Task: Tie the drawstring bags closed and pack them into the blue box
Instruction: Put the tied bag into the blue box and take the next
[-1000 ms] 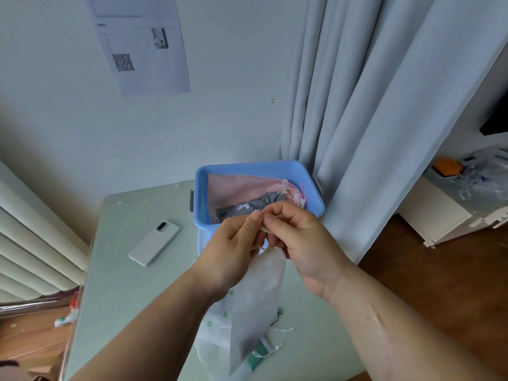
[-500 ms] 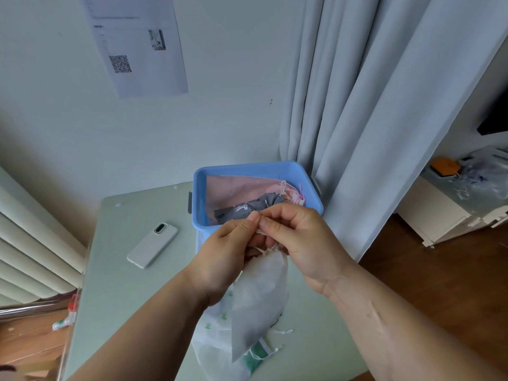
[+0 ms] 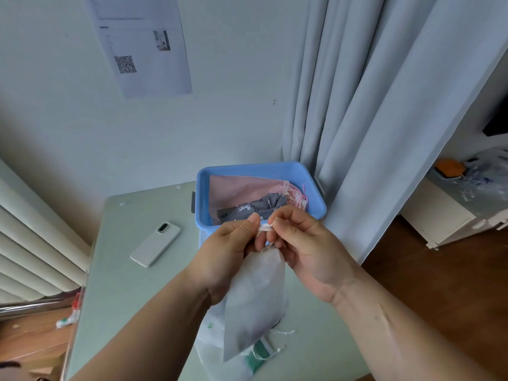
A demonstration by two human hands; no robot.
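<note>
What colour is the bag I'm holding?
White bag, seen from the head camera.

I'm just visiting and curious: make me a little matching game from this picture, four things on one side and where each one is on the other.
Things:
1. white bag
2. grey bag
3. phone
4. paper sheet

Places:
A. stuck on the wall
B. lying flat on the table
C. hanging from both hands
D. inside the blue box

Pairs: 1-C, 2-D, 3-B, 4-A

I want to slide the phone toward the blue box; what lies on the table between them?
Nothing: in the head view, bare table runs from the phone to the blue box.
</note>
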